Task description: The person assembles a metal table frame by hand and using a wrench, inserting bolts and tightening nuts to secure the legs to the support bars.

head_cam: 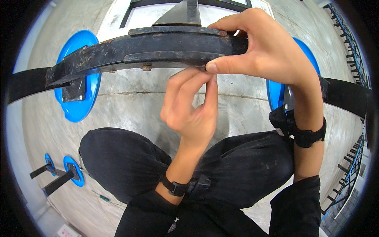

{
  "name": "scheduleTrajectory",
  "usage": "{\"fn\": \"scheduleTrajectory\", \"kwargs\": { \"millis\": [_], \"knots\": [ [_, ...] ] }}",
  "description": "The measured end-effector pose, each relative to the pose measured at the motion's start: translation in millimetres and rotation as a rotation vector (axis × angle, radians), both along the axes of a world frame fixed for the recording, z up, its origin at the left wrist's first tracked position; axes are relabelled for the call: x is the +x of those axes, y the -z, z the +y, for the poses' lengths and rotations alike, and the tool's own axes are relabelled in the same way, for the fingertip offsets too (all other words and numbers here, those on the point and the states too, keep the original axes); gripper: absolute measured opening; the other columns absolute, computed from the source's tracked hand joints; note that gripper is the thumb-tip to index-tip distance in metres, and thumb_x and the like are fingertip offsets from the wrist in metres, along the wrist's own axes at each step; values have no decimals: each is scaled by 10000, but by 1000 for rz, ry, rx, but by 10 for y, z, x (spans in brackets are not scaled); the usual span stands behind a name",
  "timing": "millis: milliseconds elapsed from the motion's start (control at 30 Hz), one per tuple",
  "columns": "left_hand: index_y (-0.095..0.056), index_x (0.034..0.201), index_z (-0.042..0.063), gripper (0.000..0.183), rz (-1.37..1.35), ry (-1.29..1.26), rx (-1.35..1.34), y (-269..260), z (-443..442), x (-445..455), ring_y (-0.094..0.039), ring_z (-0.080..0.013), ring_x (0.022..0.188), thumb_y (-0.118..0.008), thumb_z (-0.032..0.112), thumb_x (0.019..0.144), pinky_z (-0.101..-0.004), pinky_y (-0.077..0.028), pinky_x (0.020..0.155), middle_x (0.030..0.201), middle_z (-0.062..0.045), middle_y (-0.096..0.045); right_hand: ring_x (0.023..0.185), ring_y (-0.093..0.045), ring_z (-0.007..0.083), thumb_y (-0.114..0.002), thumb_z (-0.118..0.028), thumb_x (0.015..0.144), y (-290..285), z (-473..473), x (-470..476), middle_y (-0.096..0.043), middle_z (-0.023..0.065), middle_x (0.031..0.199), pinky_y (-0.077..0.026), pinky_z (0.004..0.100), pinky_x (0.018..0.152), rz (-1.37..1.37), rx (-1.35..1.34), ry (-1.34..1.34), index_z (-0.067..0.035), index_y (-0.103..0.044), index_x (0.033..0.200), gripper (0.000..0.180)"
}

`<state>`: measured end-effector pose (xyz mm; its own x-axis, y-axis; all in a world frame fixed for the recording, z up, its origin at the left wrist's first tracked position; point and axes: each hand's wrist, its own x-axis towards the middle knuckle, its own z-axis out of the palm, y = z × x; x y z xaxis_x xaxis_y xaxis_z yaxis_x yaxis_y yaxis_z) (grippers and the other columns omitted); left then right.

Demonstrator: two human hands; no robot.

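A black metal beam (142, 47) with flat side plates spans the view in front of me. My right hand (260, 50) grips its right part, fingers over the far side and thumb along the near lower edge. Just beneath, my left hand (191, 103) has its fingertips pinched together against the underside, close to my right thumb. Whatever small piece lies between those fingertips is hidden. A rusty bolt head (147, 68) sticks out below the beam, left of my fingers. Blue round seats (93, 103) on black brackets stand at both ends of the beam.
More blue seats (77, 177) on black metal arms lie at the lower left, near a green-handled screwdriver (104, 198) on the concrete floor (124, 109). Black metal frames (352, 50) line the right side. A white board (112, 20) lies beyond the beam. My knees are close below.
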<state>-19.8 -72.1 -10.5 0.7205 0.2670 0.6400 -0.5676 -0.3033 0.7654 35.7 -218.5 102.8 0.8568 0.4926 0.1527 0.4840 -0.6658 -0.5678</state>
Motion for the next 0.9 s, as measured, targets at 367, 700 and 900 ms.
{"fn": "scheduleTrajectory", "kwargs": {
  "millis": [367, 700, 900],
  "knots": [
    [-600, 891, 47, 324, -82, 40, -96, 58, -25, 22, -634, -249, 806, -778, -110, 670, -326, -510, 739, 896, -88, -667, 558, -537, 169, -801, -301, 685, -37, 10, -18, -608, 108, 669, -423, 264, 531, 66, -33, 40, 75, -710, 957, 473],
    [-599, 899, 51, 338, -160, 18, 68, 45, -19, 26, -632, -271, 825, -743, -149, 668, -335, -507, 739, 895, -82, -670, 576, -542, 157, -805, -291, 686, -138, 81, -33, -596, 93, 666, -426, 259, 547, 83, -79, 61, 73, -708, 973, 473],
    [-589, 962, 50, 359, -59, 42, -134, 85, -36, -14, -633, -258, 877, -777, -97, 694, -334, -501, 769, 948, -98, -654, 486, -470, 186, -743, -278, 775, -370, 90, -126, -540, 85, 535, -368, 325, 488, 237, -83, 67, 62, -633, 731, 360]
  ]
}}
